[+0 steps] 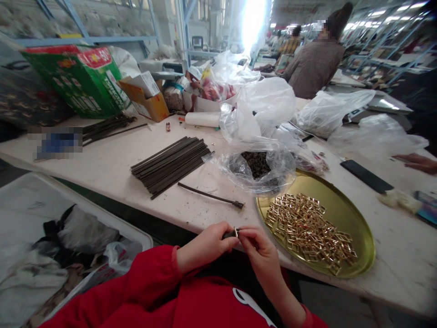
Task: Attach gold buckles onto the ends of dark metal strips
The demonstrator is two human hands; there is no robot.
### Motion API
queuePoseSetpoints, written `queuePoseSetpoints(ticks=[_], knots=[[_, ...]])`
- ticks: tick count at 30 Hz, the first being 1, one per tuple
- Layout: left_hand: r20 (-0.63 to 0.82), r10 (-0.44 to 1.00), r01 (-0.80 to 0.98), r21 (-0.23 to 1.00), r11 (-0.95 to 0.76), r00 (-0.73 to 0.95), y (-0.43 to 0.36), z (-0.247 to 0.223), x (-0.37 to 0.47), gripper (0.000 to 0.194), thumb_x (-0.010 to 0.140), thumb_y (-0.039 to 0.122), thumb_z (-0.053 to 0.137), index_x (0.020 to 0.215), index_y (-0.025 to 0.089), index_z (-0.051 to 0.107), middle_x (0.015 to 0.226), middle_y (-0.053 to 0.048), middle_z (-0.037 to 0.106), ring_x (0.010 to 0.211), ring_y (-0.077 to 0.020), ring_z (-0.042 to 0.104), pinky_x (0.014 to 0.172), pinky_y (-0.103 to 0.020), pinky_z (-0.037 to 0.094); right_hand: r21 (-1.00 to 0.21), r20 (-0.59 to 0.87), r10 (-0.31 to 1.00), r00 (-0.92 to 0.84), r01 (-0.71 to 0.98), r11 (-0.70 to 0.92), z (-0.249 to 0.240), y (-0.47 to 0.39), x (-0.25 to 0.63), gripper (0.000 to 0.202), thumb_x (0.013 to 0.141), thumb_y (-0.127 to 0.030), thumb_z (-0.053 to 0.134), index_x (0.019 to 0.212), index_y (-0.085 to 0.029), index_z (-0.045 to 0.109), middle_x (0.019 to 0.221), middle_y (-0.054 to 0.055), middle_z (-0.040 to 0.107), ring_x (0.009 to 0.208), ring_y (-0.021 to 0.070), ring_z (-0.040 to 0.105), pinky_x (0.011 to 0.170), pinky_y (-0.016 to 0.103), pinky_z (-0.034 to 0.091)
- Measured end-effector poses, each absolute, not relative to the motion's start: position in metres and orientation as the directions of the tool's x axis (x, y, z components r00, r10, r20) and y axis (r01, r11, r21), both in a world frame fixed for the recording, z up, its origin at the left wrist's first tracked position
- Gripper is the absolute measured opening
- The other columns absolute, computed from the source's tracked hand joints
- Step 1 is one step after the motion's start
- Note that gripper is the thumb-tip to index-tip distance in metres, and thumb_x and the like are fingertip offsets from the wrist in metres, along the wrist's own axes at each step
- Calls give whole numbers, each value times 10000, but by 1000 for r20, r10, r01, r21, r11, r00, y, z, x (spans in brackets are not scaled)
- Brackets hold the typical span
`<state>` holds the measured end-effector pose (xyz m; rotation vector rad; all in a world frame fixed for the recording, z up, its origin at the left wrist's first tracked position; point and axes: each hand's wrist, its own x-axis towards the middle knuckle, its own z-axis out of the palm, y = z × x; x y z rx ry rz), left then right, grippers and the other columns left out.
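Note:
My left hand (pixel 212 242) is closed on a dark strap whose end shows between thumb and fingers. A gold buckle (pixel 236 232) sits on that strap, pinched by the fingertips of my right hand (pixel 261 253). Both hands meet in front of the table's near edge. Just beyond them lies a single dark strap with a fitting at its right end (pixel 211 196). Farther back is a stack of dark straps (pixel 170 166). To the right, a gold round tray (pixel 363 246) holds a pile of gold buckles (pixel 307 228).
An open plastic bag of small dark pieces (pixel 256 165) touches the tray's far side. A black phone (pixel 367 176) lies at the right, near another person's hand (pixel 418 162). Boxes (pixel 78 82) stand back left; a white bin (pixel 146 241) is below left.

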<state>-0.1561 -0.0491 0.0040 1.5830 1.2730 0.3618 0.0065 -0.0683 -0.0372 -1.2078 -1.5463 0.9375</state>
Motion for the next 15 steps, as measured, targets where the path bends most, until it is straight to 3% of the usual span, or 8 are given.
queuePoseSetpoints(ticks=[4, 7, 9, 12, 15], knots=[[-290, 851, 560, 828, -7, 438, -52, 11, -155, 242, 816, 303, 413, 917, 151, 571, 833, -32, 633, 756, -164, 550, 661, -245, 404, -992, -5, 1000, 0, 128, -5, -39, -67, 3, 154, 715, -315, 657, 777, -196, 580, 714, 2, 595, 677, 158, 573, 632, 278, 484], [-278, 841, 567, 823, -41, 464, -53, 12, -155, 249, 825, 292, 407, 950, 149, 568, 875, -44, 636, 776, -173, 557, 686, -254, 408, -995, -72, 996, 56, 67, -76, -39, -67, 1, 193, 691, -331, 679, 766, -196, 564, 698, -3, 602, 659, 161, 577, 616, 278, 485], [-269, 839, 557, 829, -48, 473, -52, 11, -156, 248, 825, 290, 416, 965, 151, 567, 897, -43, 635, 791, -174, 556, 701, -255, 407, -993, -19, 998, 55, 111, -25, -39, -68, 0, 155, 717, -319, 658, 762, -198, 572, 714, 3, 606, 674, 167, 582, 636, 291, 484], [-274, 849, 544, 839, -19, 452, -49, 9, -156, 248, 825, 326, 436, 938, 152, 571, 865, -32, 630, 782, -170, 550, 680, -249, 403, -947, 179, 984, 10, 272, 169, -38, -72, 0, 66, 784, -271, 589, 793, -207, 605, 779, 24, 617, 744, 179, 588, 696, 315, 481], [-269, 868, 530, 848, 7, 418, -48, 8, -154, 236, 840, 337, 417, 873, 153, 561, 790, -19, 611, 733, -158, 538, 646, -247, 392, -851, 350, 935, -59, 396, 344, -38, -77, 0, 149, 830, -203, 514, 933, -226, 620, 911, 52, 627, 866, 188, 591, 772, 332, 488]])
